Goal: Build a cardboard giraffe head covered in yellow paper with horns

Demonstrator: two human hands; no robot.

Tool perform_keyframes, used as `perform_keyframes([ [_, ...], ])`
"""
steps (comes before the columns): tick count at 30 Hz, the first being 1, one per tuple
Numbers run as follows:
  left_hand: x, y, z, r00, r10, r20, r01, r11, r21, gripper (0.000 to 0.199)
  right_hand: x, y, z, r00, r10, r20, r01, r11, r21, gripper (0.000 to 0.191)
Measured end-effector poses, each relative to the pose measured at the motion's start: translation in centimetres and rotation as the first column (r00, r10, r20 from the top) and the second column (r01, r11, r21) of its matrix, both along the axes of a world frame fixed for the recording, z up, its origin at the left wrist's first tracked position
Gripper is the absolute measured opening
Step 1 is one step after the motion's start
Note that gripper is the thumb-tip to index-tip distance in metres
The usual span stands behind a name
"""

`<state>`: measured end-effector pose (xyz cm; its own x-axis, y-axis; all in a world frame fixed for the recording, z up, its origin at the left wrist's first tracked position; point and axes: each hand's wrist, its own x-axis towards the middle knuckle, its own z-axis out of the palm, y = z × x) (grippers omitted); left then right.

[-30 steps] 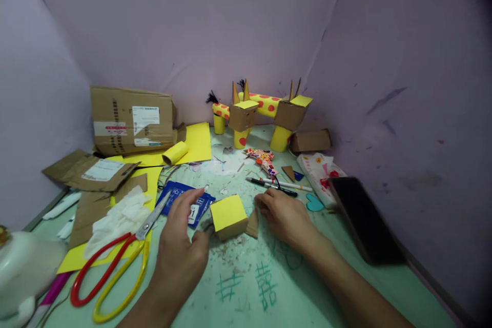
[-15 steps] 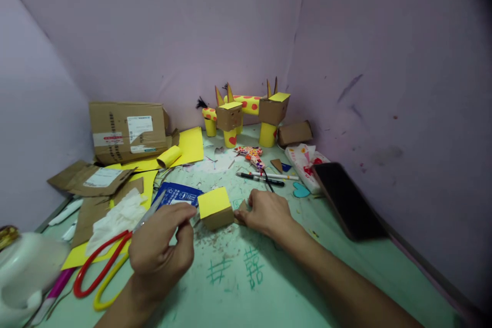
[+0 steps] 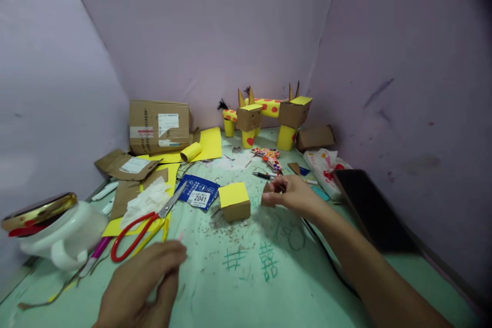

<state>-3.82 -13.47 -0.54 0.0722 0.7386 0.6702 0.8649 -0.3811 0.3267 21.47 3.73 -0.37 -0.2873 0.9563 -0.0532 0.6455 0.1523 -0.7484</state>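
A small cardboard box [image 3: 236, 206] with a yellow top stands on the green table [image 3: 284, 287] between my hands. To its right, my right hand [image 3: 290, 195] pinches a small brown cardboard piece [image 3: 268, 196] above the table. My left hand [image 3: 144, 279] hovers at the lower left, thumb and fingers close together; a small pink tip [image 3: 180, 236] shows at its fingertips, too little to name. Scissors with red and yellow handles [image 3: 132, 236] lie beyond my left hand, their blades by a blue packet [image 3: 198, 192].
Two yellow, red-spotted animal figures [image 3: 249, 119] [image 3: 294, 113] stand at the back. A shipping box [image 3: 159, 128], yellow paper [image 3: 211, 143] and crumpled tissue [image 3: 148, 202] are behind left. A white teapot-like vessel [image 3: 69, 236] sits left; a black phone [image 3: 372, 210] lies right.
My left hand has drawn back toward me, away from the small box. The right hand has lifted the cardboard piece away from the box's side. The view has shifted left.
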Motion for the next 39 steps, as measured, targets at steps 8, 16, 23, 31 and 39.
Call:
perform_keyframes([
  [8,7.1,6.4,3.0,0.819,0.005,0.574,0.268,0.881,-0.39,0.011,-2.6,-4.6,1.8,0.881,0.19,-0.434,-0.201,0.979,0.02,0.014],
  [16,7.0,6.0,-0.5,0.716,-0.074,0.694,0.407,0.852,-0.329,0.014,-2.9,-5.3,0.5,0.892,0.339,-0.301,-0.335,0.94,0.067,0.011],
  [23,4.7,7.3,1.6,0.695,0.101,0.712,0.146,0.95,-0.277,0.014,-1.6,-3.5,1.3,0.792,0.077,-0.605,-0.178,0.978,-0.108,0.036],
  [31,2.6,9.9,2.4,0.534,0.113,0.838,0.162,0.959,-0.233,0.014,-1.1,-1.3,1.1,0.534,-0.181,-0.826,0.014,0.979,-0.205,0.017],
  [39,4.0,12.2,3.5,0.617,0.043,0.786,0.215,0.951,-0.22,0.008,-2.8,-1.1,1.8,0.624,-0.104,-0.774,0.136,0.99,-0.024,0.018],
])
